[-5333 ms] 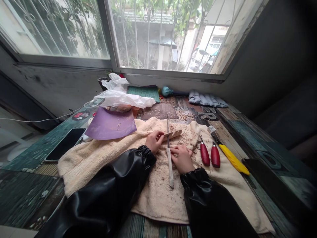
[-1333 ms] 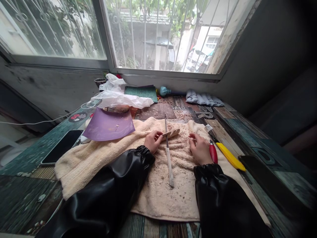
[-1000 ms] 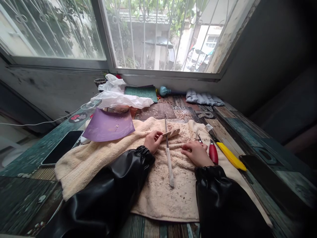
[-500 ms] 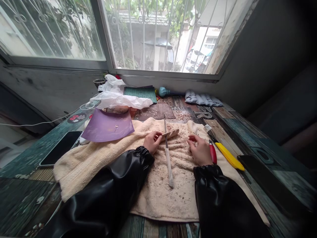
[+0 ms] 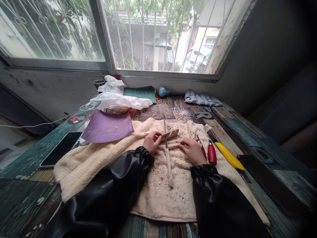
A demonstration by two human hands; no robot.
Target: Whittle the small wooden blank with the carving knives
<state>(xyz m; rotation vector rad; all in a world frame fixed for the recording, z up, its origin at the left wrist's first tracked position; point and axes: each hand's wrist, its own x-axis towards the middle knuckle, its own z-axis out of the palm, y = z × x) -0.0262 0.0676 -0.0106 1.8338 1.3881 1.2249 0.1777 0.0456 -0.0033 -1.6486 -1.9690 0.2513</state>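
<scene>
My left hand pinches one end of a small carved strip of wood that tapers toward its held end and has notches along its edge. Beneath the strip, crossing it, a thin file with a pale wrapped handle lies lengthwise on the beige towel. My right hand is low over the towel to the right of the file, fingers loosely bent and nothing visible in them. Just beside its wrist are two red-handled tools, one partly hidden by the hand.
A yellow-handled brush and a dark phone-like slab lie to the right. Purple sandpaper and a phone are on the left. Wood shavings, a white plastic bag and a grey padded roll are farther back.
My right hand has moved left, closer to the file, uncovering more of the red-handled tools. My left hand and the wooden strip stay in place.
</scene>
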